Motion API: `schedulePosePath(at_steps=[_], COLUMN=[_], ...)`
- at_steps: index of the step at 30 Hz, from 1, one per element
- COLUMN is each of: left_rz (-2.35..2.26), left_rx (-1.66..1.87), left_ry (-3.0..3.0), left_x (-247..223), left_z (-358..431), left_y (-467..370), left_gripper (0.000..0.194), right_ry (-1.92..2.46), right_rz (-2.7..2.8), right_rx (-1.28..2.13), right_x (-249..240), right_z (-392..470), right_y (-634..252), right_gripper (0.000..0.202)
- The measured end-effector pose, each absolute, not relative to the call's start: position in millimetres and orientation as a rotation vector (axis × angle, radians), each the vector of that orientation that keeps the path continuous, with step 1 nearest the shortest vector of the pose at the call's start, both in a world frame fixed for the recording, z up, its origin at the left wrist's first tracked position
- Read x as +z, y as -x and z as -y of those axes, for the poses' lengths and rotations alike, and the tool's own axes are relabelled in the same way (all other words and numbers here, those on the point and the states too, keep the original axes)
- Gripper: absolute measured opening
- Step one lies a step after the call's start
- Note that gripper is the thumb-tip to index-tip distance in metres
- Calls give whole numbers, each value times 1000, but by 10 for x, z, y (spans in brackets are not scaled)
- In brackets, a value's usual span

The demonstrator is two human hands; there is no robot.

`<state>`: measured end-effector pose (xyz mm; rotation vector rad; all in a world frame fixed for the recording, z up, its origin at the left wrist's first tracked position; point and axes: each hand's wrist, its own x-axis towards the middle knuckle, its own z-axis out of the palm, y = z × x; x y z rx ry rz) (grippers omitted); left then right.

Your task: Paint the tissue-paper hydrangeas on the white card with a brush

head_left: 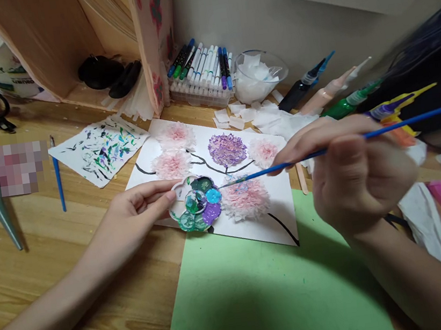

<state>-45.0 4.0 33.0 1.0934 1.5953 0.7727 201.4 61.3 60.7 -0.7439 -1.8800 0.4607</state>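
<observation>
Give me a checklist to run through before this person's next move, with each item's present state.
1. Brush gripped in the right hand: ok.
2. Palette held in the left hand: ok.
3. Blue paint and purple paint in the palette: ok.
4. Brush tip touching the palette: cannot tell; it shows at the rim, by the blue.
5. White sheet fully visible: not ok; the palette hides part of it.

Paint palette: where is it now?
In the head view, the paint palette is in the left hand, just left of centre, over the white sheet, beside the lowest pink flower.
</observation>
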Motion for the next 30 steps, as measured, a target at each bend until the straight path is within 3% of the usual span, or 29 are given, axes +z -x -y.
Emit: schedulePosePath(at_steps=[5, 13, 30], left_rz=[-1571, -1605, -1601], left_rx=[783, 776, 776], left_ry=[-1075, -1122, -1117], left_x=[328, 322, 333], left_z=[-50, -33, -33], left_y=[434, 462, 450], left_gripper=[28, 30, 30], right_ry=[842, 786, 806], right_rz=[1730, 1984, 1861], right_rx=[265, 307, 232], right_x=[582, 464, 457], right_z=[-642, -641, -638], right_y=[-1996, -2015, -2006], right_gripper=[31, 22, 25])
